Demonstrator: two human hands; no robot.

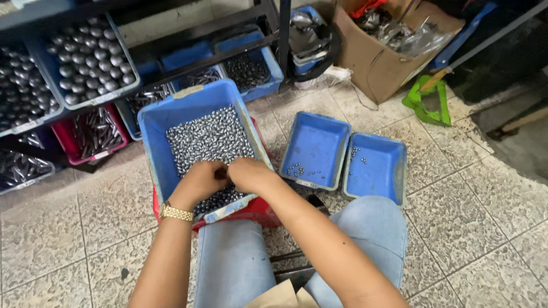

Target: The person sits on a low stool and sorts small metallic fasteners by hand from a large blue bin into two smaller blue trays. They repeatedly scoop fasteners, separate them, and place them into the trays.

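Hands meet over the blue bin [171, 117] of small metal pieces [208, 140], propped on a red crate [260, 211] within reach. Left hand [197, 182] and right hand [248, 174] curl together, fingers hidden; whether either grip pinches a piece I cannot tell. Right of the bin sit two nearly empty blue trays [342, 149].

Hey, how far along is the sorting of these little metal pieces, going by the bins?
Done: only a few pieces lie in the two small blue trays, the nearer one and the farther one. In hand: the left hand and right hand meet over the big blue bin, apparently pinching a piece, though it is hidden. Left: the heap of small metal pieces still fills most of that bin, so it looks early.
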